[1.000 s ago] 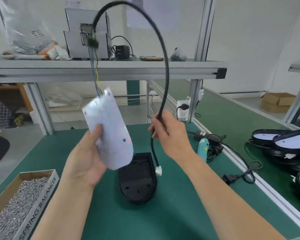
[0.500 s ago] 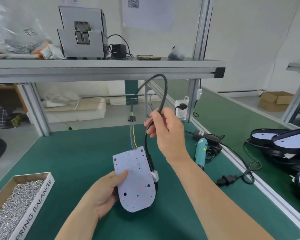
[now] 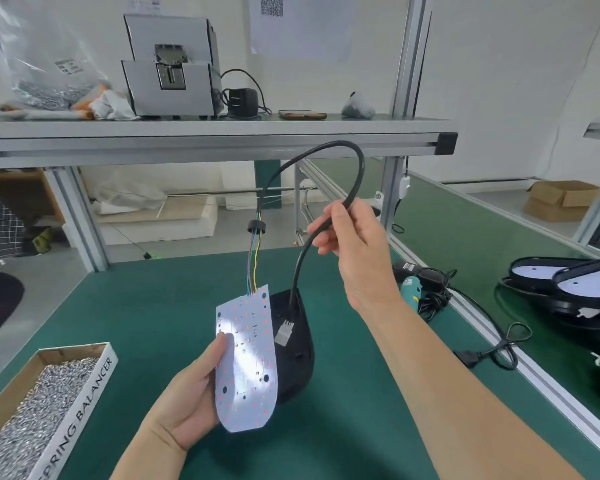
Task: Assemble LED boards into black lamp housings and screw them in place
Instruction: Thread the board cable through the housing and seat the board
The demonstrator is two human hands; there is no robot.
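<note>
LED board (image 3: 245, 358) is held above the bench (image 3: 153, 306) in the left hand (image 3: 187, 403), grip pinching its left margin, thumb on the lit face. Black housing (image 3: 297, 348) lies on the bench just behind and right of the board, long axes near parallel, both running away from the person. Right hand (image 3: 354, 251) pinches the cable (image 3: 361, 168) higher up (white connector (image 3: 284, 332) dangles over the housing, possibly touching). Left hand is nearer; the board likely tips rightward and down.

Brightly, evenly lit indoors; blown out by white glare across the LED board (image 3: 245, 358); faintly shadowed on the green bench (image 3: 153, 306); bowed toward the edges, slightly soft throughout.
</note>
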